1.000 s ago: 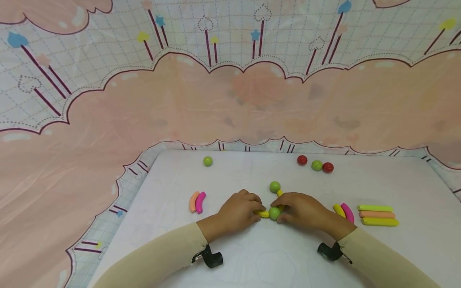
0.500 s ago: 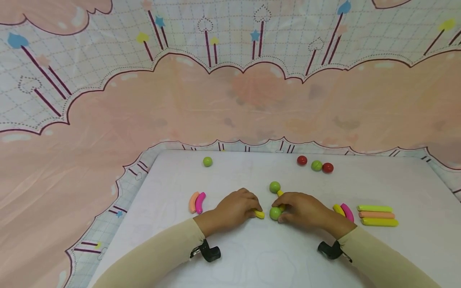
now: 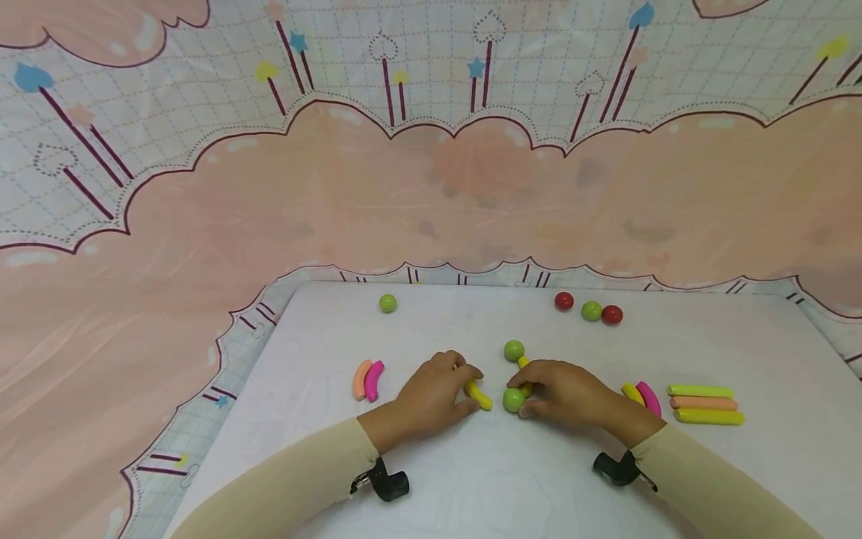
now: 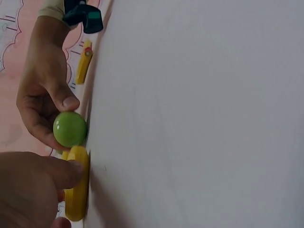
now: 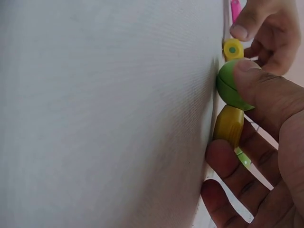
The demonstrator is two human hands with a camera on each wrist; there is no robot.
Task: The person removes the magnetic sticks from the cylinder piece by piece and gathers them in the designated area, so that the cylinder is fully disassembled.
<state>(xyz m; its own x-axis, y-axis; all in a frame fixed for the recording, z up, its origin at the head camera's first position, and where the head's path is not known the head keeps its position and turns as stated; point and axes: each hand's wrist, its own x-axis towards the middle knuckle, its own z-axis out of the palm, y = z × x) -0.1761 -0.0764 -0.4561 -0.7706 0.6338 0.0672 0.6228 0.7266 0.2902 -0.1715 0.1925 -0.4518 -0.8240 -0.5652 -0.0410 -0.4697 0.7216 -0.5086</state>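
My left hand [image 3: 434, 393] pinches a short, curved yellow stick [image 3: 480, 396] between thumb and fingers, low over the white tabletop. In the right wrist view, the end of this yellow piece shows a small dark dot at its centre. A small gap parts it from a green ball [image 3: 514, 400], which my right hand [image 3: 569, 393] holds between thumb and fingertips. From that ball a yellow stick [image 3: 523, 362] runs up to a second green ball [image 3: 514, 350]; my right fingers partly cover this stick. The left wrist view has my left thumb along the yellow curve [image 4: 77, 190].
Orange and magenta curved sticks [image 3: 372, 381] lie left. At the back are a lone green ball [image 3: 387, 303], two red balls [image 3: 564, 301] and another green ball [image 3: 591, 311]. Right of my right hand are yellow and magenta curves [image 3: 649, 398] and several straight sticks [image 3: 704, 403].
My left hand has moved left with the yellow curved stick, away from the near green ball it was against, and the stick has turned to a steeper slant. My right hand stays at the ball.
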